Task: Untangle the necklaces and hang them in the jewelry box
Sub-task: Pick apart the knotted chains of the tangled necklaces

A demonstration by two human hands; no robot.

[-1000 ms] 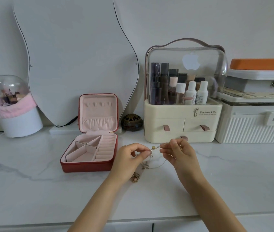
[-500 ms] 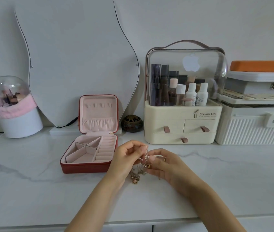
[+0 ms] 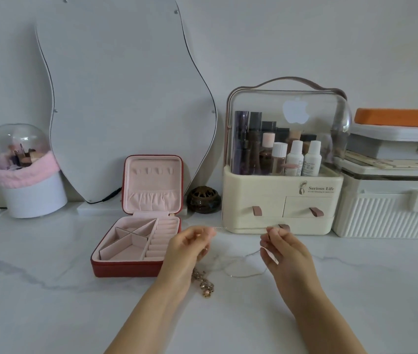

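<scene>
My left hand (image 3: 188, 249) and my right hand (image 3: 283, 251) are held apart above the marble counter, each pinching a thin silvery chain necklace (image 3: 241, 273) stretched between them. Its slack loops down to the counter between the hands. A gold beaded necklace (image 3: 204, 283) lies bunched on the counter just below my left hand. The red jewelry box (image 3: 126, 268) stands open left of my hands, with a pink lining, divided trays and small hooks inside the upright lid (image 3: 153, 183).
A cream cosmetics organiser (image 3: 282, 200) with a clear dome stands behind my right hand. White storage boxes (image 3: 391, 213) are at the far right. A wavy mirror (image 3: 123, 98), a dark round burner (image 3: 204, 200) and a pink-trimmed brush holder (image 3: 28, 175) line the back.
My hands were close together working at the tangle; now they have drawn apart, stretching the thin chain between them. The gold beaded necklace has dropped onto the counter.
</scene>
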